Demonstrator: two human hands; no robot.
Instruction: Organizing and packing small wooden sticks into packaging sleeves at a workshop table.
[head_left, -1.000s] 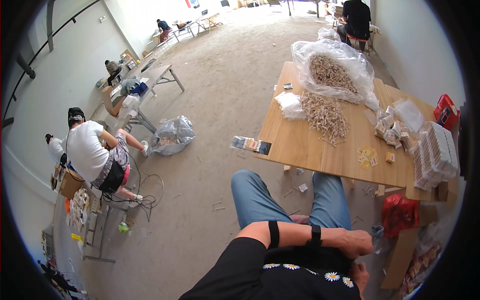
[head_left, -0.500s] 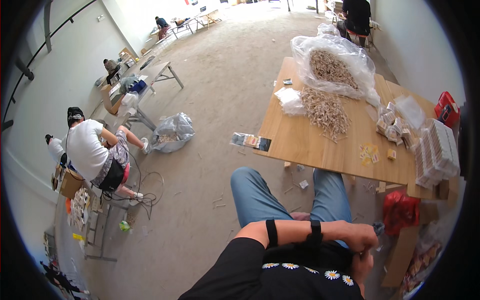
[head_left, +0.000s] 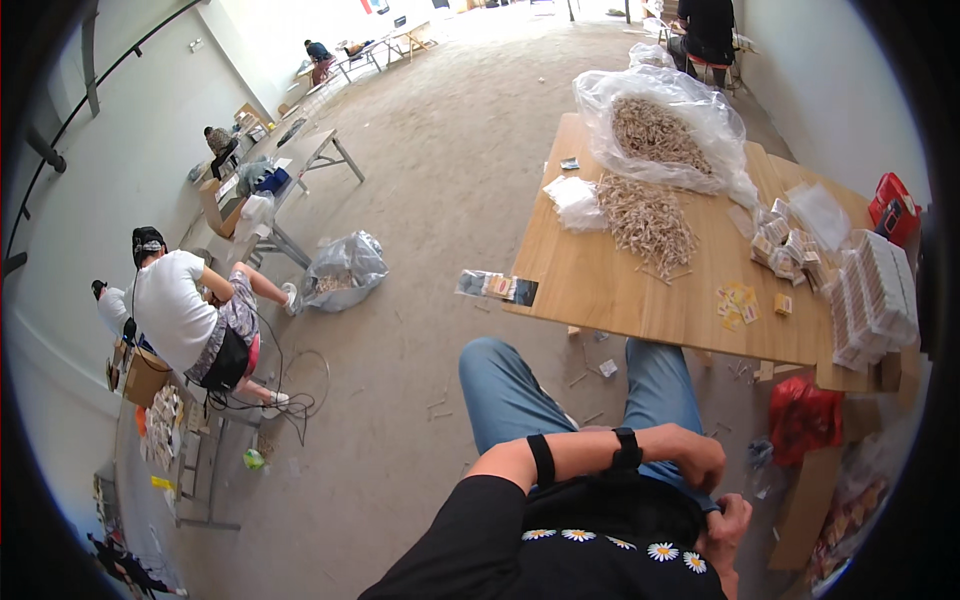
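Note:
My left arm, with two black straps round it, crosses in front of my body. My left hand [head_left: 702, 464] is curled above the hip of my blue jeans [head_left: 662, 385], its fingertips turned down and mostly out of sight. Just below it, by the side of my black shirt [head_left: 590, 558], my right hand [head_left: 728, 528] is closed with its fingers bent against the jeans. What either hand grips, if anything, is hidden. Ahead stands a wooden table [head_left: 570, 270] bearing a heap of small wooden sticks [head_left: 645, 225] and a clear bag [head_left: 735, 130] full of more.
Stacked wrapped boxes [head_left: 873, 300], loose small packs [head_left: 785, 250], yellow cards [head_left: 737, 305] and a red bag [head_left: 893, 208] lie on the table's right. A flat packet [head_left: 497, 286] overhangs its left corner. A red plastic bag [head_left: 805, 420] and cardboard [head_left: 805, 510] are beside me. Several people sit further off.
My left hand has drawn back leftward from beside the crumpled grey plastic, which now shows apart from it on the floor. My right hand stays low, close to my body.

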